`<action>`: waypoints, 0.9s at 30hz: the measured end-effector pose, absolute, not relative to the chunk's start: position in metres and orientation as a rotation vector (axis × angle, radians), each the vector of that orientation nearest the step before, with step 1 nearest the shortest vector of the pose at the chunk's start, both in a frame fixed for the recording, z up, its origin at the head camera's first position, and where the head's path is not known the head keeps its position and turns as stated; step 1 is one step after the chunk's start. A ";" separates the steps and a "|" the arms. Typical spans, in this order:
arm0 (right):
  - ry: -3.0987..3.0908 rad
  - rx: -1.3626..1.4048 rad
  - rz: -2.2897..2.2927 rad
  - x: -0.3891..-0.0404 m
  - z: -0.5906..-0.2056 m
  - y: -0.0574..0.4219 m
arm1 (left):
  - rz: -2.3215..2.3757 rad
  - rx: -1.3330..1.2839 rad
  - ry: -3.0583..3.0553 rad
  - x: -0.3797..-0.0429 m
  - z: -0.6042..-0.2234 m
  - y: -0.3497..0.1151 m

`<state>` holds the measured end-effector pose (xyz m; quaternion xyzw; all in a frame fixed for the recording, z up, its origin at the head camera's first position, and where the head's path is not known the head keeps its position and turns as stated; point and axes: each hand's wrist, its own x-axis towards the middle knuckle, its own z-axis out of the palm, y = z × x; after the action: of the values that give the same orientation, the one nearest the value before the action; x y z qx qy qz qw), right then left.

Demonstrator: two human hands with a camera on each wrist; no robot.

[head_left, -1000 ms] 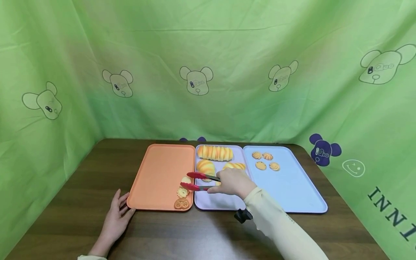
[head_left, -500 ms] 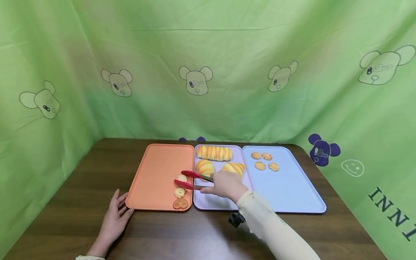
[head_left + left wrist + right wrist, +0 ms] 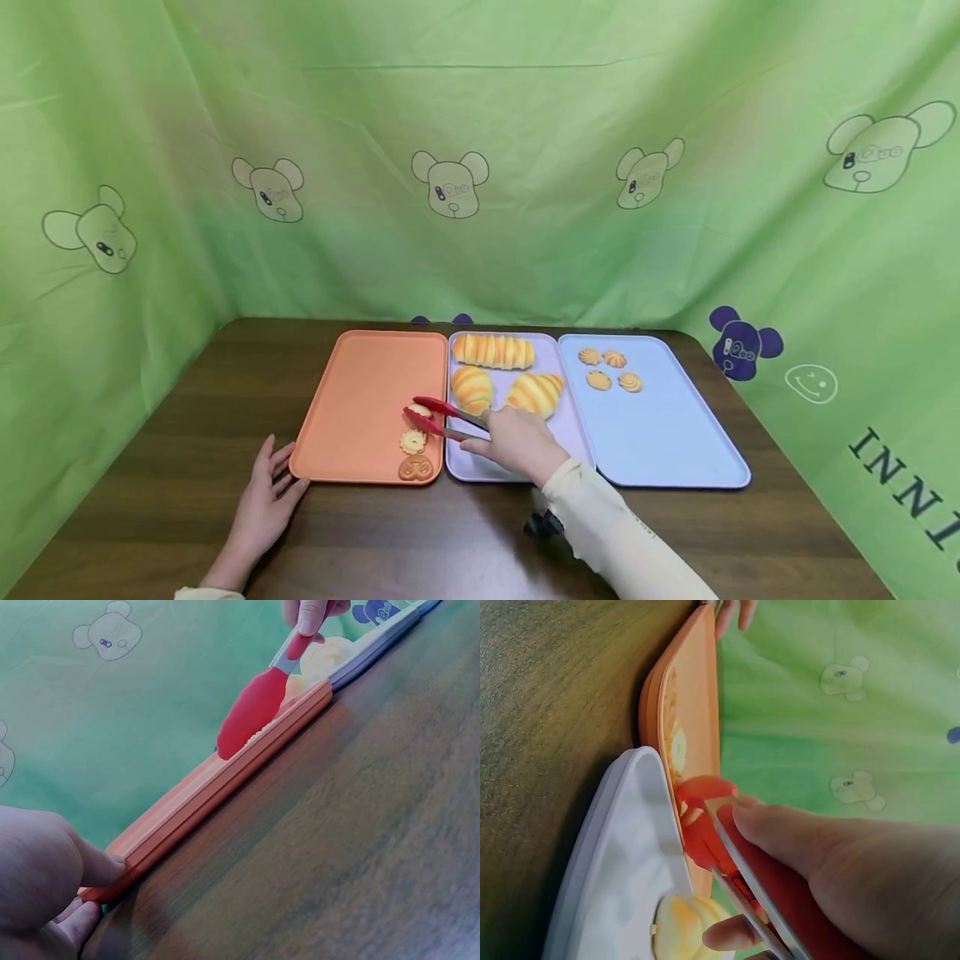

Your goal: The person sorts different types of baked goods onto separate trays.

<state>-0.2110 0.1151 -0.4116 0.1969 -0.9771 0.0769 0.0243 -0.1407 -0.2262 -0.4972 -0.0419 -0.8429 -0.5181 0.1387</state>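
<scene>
My right hand (image 3: 521, 442) reaches over the lavender tray and grips a pair of tongs (image 3: 435, 405) with red tips and metal arms. The tips stand on both sides of a pale cookie (image 3: 420, 410) on the orange tray (image 3: 367, 392). In front of it lie a scalloped cookie (image 3: 412, 442) and a brown pretzel-shaped cookie (image 3: 415, 468). My left hand (image 3: 264, 500) holds the orange tray's near left corner; the left wrist view has one digit over the rim and another below. In the right wrist view, the red tips (image 3: 705, 825) partly cover the pale cookie.
The lavender tray (image 3: 480, 468) touches the orange one and carries a long ridged loaf (image 3: 493, 351), a striped roll (image 3: 472, 387) and a croissant (image 3: 535, 393). Several cookies (image 3: 599, 380) lie at the back of the blue tray (image 3: 667, 433). A green curtain (image 3: 525, 258) surrounds the wooden table (image 3: 360, 542).
My right hand has moved left with the tongs, and their tips have come closer together about the pale cookie. The left hand has stayed at the tray corner.
</scene>
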 end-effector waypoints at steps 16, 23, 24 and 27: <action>-2.928 0.626 0.259 -0.210 -0.415 0.119 | -1.519 -0.110 -2.463 -0.142 -0.494 -0.227; -2.913 0.671 0.209 -0.210 -0.418 0.122 | -1.517 -0.110 -2.451 -0.139 -0.493 -0.227; -2.914 0.676 0.208 -0.210 -0.418 0.122 | -1.511 -0.117 -2.444 -0.139 -0.493 -0.226; -2.914 0.694 0.203 -0.210 -0.418 0.124 | -1.508 -0.122 -2.446 -0.140 -0.493 -0.226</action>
<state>-0.2104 0.1236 -0.4181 0.2306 -0.9682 0.0673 0.0697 -0.1397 -0.2261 -0.4932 -0.0420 -0.8429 -0.5198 0.1324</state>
